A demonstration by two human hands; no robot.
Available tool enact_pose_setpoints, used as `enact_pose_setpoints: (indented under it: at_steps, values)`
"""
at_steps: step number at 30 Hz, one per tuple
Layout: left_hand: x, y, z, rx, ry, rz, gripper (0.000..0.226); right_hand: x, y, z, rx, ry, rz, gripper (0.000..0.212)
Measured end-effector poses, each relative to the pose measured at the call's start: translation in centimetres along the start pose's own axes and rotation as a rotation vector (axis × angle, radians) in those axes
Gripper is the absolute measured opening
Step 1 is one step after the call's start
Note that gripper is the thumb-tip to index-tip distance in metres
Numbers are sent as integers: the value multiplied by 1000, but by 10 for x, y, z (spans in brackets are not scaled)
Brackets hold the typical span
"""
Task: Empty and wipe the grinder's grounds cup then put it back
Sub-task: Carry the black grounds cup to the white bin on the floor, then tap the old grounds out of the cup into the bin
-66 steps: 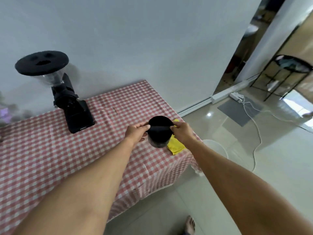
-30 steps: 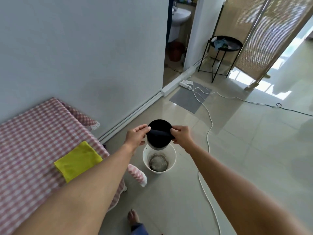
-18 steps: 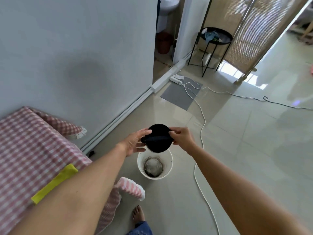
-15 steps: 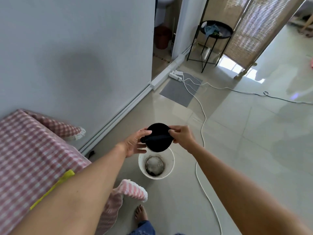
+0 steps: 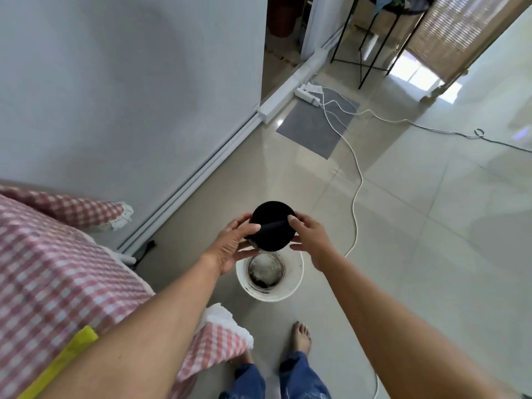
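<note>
**Grounds cup held above the bucket**

The round black plastic grounds cup (image 5: 273,226), capped by a matte black lid with a raised bar across its top, hangs directly above the white plastic bucket (image 5: 296,276) standing on the glossy tiled floor (image 5: 431,226). Both hands grip it: the left hand (image 5: 233,245) curls around its side, the right hand (image 5: 308,235) pinches the lid's edge. Dark residue coats the bucket's inside. Left of the bucket lies the red-and-white checked tabletop (image 5: 51,272) with a yellow cloth (image 5: 62,365).

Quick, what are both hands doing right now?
Left hand: holding the black grounds cup.
Right hand: holding the same cup's other side.
</note>
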State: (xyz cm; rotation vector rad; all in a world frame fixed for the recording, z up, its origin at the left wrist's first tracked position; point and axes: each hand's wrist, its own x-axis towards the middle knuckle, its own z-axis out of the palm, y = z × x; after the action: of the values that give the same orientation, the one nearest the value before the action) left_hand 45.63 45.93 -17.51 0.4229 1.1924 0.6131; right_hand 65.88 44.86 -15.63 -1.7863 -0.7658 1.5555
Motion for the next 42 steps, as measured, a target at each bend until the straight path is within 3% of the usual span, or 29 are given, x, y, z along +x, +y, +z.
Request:
enact_pose_setpoints:
  at_steps: [7,19,31,37,42]
  values:
    - [64,-30,-8,84,61,-61,75,70,42,-3,-12,-29,14,13]
    - [180,-120,-41,65,163,-117,57,192,150,-13,-157,-145,54,17]
    - [234,-203,-48,35,274,-105,63,248,240,-14,-236,-131,82,25]
    - [247,-221,-42,52,308,-71,71,253,264,-21,-212,-84,95,27]
    - [255,-231,-36,76,382,2,78,253,289,-36,-437,155,-3,28]
